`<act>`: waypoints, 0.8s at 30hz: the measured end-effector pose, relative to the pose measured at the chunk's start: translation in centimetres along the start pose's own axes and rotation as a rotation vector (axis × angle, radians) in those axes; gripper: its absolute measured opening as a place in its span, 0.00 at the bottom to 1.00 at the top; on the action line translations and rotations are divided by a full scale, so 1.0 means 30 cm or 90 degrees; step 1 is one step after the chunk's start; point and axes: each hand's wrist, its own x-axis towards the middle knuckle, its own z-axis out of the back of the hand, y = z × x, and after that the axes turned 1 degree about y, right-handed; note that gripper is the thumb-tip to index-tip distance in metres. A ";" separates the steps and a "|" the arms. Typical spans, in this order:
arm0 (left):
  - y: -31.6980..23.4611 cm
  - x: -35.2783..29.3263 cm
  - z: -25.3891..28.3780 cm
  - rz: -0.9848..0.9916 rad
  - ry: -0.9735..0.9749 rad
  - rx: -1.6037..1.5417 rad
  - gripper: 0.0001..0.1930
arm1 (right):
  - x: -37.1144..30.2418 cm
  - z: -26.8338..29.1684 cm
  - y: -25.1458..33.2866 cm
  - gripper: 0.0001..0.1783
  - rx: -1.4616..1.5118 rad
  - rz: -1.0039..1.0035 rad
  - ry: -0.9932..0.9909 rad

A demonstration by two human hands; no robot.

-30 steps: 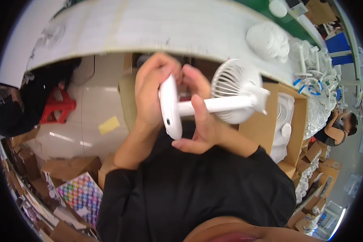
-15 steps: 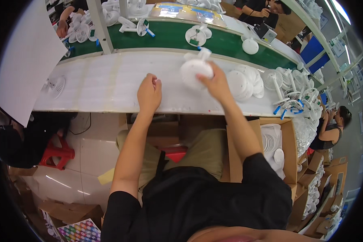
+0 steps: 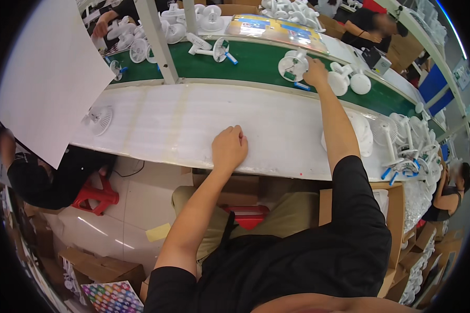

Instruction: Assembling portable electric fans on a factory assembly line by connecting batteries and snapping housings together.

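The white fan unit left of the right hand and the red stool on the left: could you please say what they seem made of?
White fan unit: probably moulded plastic, satin-smooth, judging by its even white shell. Red stool: likely plastic, fairly smooth, from its uniform colour and rounded edges.

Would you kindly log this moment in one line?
right hand: at white fan, grip unclear | left hand: curled, over worktop | fan: on green belt

Landmark: green belt (image 3: 261, 58). Right hand (image 3: 316, 72) over belt, at white fan unit (image 3: 288, 64) with exposed circuit board (image 3: 290, 75); whether gripping or only touching, cannot be judged. Two more white units (image 3: 360, 83) on belt, further right along it. Left hand (image 3: 230, 149), loosely curled: near side of belt, over white tabletop (image 3: 193, 117).
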 end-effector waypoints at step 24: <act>-0.272 -0.159 0.416 -0.039 -0.134 -0.525 0.08 | -0.941 0.712 0.392 0.13 1.015 -0.017 0.233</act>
